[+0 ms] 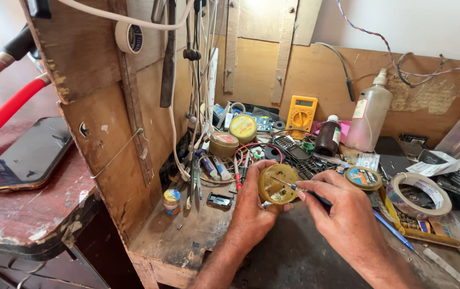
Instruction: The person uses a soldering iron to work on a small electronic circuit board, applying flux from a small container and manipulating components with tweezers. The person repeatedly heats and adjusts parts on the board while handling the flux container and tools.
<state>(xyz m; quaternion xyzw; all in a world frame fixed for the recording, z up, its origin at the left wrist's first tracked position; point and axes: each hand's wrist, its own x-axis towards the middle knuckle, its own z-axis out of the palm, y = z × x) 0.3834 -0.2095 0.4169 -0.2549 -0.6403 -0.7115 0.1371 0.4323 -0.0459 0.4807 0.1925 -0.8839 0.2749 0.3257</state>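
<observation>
Workbench (198,235) clutter is spread wide, and a small space is kept at its front edge. Roll of tape (421,194) is parked just right of the action. Left hand (254,211) is wrapped around a round yellow tin (277,183), tilted so its contents face up. Right hand (342,211) is pinched shut on a thin tool (315,197), its tip dipped into the tin.

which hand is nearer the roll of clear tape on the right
Right. The right hand lies just left of the clear tape roll, holding a thin tool; the left hand sits farther left, gripping the round yellow tin.
</observation>
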